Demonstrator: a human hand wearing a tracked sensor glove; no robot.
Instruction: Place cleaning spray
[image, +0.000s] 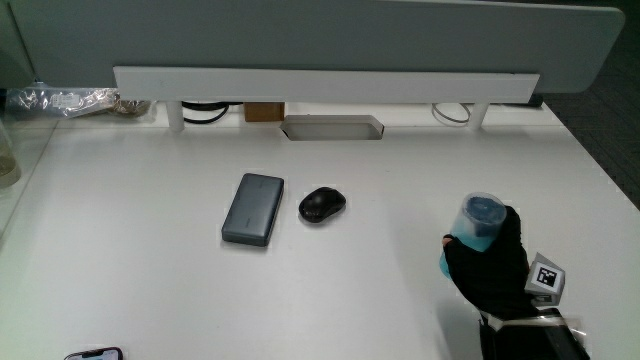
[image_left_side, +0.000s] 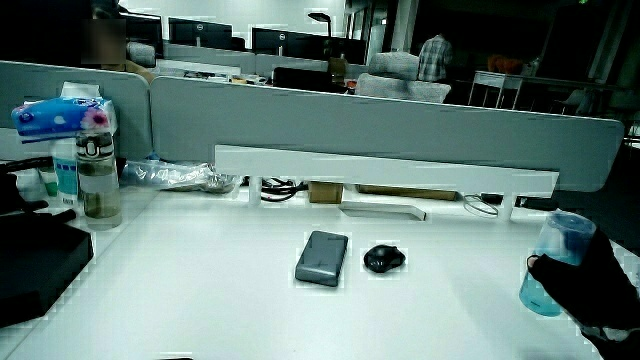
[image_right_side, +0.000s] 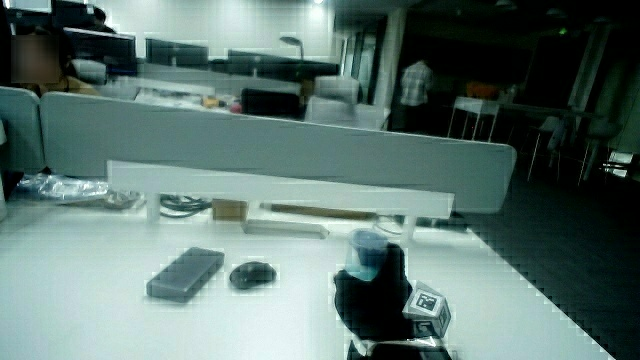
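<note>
We look down on a white table (image: 150, 290). The gloved hand (image: 490, 268) is wrapped around a blue cleaning spray bottle (image: 478, 222), fingers closed about its body, near the edge of the table closest to the person. The bottle stands upright in the grip, its pale cap uppermost. In a side view the bottle (image_left_side: 555, 262) appears translucent blue, with the hand (image_left_side: 592, 285) clasping it from the person's side; we cannot tell whether its base touches the tabletop. In both side views the grip hides the lower part of the bottle. A small patterned cube (image: 546, 276) sits on the back of the hand.

Well apart from the hand, toward the middle of the table, a black computer mouse (image: 321, 204) lies just beside a flat grey power bank (image: 253, 208); the two do not touch. We see a wide stretch of bare tabletop between the mouse and the hand.

A long white shelf (image: 320, 84) runs along the partition (image: 480, 30), with a shallow tray (image: 332, 127) under its middle. A dark phone (image: 95, 354) shows at the table's near edge.
</note>
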